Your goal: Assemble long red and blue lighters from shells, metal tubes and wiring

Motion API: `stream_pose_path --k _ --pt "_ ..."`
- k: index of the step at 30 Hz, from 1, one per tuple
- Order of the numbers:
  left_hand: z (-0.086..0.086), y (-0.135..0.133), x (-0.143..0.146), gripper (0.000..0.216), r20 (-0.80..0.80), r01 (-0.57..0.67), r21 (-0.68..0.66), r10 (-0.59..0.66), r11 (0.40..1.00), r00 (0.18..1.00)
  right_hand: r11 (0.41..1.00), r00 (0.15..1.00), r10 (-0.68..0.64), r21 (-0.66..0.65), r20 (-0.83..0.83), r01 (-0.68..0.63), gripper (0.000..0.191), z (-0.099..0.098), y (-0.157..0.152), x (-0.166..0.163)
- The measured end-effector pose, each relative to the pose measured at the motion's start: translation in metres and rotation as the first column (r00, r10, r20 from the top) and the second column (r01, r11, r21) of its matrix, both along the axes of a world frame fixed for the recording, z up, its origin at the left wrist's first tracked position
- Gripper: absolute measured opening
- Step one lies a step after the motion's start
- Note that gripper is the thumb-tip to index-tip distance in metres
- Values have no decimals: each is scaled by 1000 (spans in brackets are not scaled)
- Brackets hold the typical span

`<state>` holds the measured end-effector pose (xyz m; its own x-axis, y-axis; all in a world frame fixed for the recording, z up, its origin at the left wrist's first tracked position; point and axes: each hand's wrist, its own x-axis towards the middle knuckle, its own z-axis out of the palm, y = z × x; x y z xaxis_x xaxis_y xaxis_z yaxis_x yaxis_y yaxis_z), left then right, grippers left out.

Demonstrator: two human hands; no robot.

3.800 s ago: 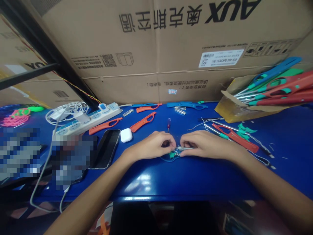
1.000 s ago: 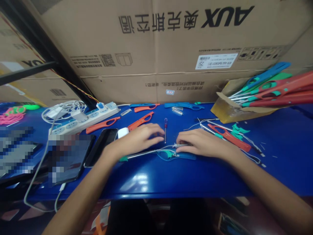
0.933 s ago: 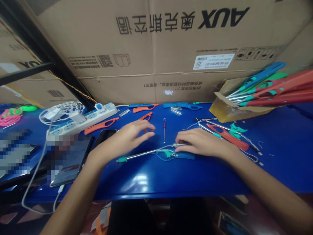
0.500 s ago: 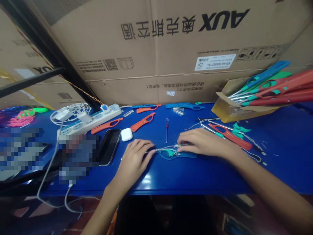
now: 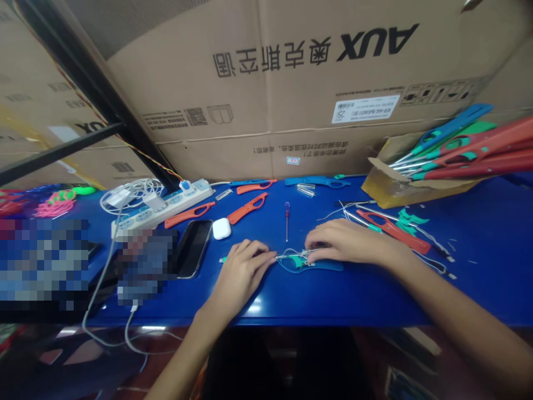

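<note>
My left hand (image 5: 245, 269) lies flat on the blue table (image 5: 333, 303), fingers stretched and close together, tips on the thin metal tube with green tip (image 5: 224, 259). My right hand (image 5: 345, 241) curls over the blue plastic handle shell with green trigger (image 5: 316, 266), flat on the table between both hands. I cannot tell whether those fingers pinch anything. My judgement: press lightly, hold the shell level, spare the thin white wires (image 5: 287, 255). A small red-handled screwdriver (image 5: 287, 216) lies just behind.

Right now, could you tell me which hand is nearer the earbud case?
Left. The left hand rests just right of the earbud case, not touching it; the right hand is well beyond, past the screwdriver, on the blue handle.
</note>
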<state>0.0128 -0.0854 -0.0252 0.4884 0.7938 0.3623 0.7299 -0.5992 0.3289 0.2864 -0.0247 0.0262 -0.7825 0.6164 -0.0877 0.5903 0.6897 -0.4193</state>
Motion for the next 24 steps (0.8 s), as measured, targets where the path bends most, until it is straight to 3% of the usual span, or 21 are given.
stream_pose_path --k 11,18,24 --pt "-4 1 -3 21 35 -30 -18 31 999 999 999 998 -33 43 57 30 36 3 -5 7" --pt "-8 2 -4 19 41 -20 -33 21 999 999 949 993 -84 295 -85 106 37 -27 -33 13" --pt "-7 0 -3 24 35 19 -68 -17 998 999 932 980 -93 332 -173 147 30 -39 -41 15"
